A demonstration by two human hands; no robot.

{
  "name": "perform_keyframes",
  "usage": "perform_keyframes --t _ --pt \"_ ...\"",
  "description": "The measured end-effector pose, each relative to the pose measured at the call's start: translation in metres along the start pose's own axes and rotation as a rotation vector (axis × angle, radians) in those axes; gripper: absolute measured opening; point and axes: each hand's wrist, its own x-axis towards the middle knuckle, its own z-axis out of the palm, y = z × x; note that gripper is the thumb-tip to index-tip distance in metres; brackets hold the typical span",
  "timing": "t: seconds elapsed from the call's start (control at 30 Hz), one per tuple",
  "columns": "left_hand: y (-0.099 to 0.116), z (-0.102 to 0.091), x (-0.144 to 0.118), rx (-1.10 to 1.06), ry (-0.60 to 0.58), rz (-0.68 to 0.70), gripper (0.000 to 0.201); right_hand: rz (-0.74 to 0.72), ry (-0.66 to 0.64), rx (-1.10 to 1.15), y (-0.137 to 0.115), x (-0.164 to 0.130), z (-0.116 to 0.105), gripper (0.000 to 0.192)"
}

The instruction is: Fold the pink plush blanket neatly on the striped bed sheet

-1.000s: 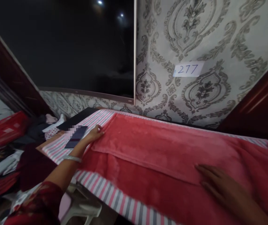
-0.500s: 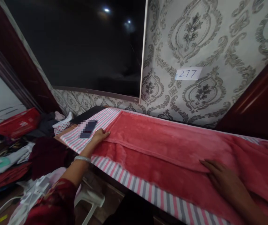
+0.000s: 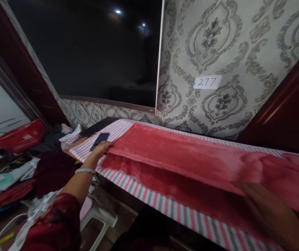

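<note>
A long red plush cloth (image 3: 165,146) lies folded over a striped cloth (image 3: 144,191) in pink, grey and white. Between my hands, the upper layer's near edge is raised, with a dark gap above the lower layer. My left hand (image 3: 102,148) is closed on that layer's left corner, beside a dark phone (image 3: 99,139). Further right, my right hand (image 3: 267,205) holds the same edge; motion blurs it and its fingertips are partly hidden under the cloth.
A large television (image 3: 91,52) hangs on the patterned wall, beside a paper label (image 3: 207,82) reading 277. Piled clothes (image 3: 47,170) and a red bag (image 3: 20,135) lie at left. A white plastic stool (image 3: 103,218) stands below the table's near edge.
The upper red layer's near edge has risen from the lower layer, widening the gap. My left hand has shifted slightly left and up with the corner; my right hand has moved right.
</note>
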Motion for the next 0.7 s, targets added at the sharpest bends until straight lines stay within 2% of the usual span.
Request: perform_keyframes --t 0.2,0.4,0.63,0.7 --pt "-0.023 -0.011 -0.013 0.101 -0.119 0.005 0.016 -0.024 -0.097 0.022 -0.009 -0.040 0.014 0.033" --pt "-0.022 -0.008 -0.015 0.233 -0.105 0.044 0.018 0.010 -0.104 -0.039 -0.011 -0.037 0.021 0.034" --pt "-0.018 -0.002 -0.018 0.348 -0.033 0.091 0.024 0.033 -0.001 0.051 -0.054 -0.026 -0.005 0.031" --pt "-0.016 0.000 -0.014 0.395 -0.005 0.115 0.028 0.011 -0.023 0.081 -0.063 -0.026 -0.011 0.024"
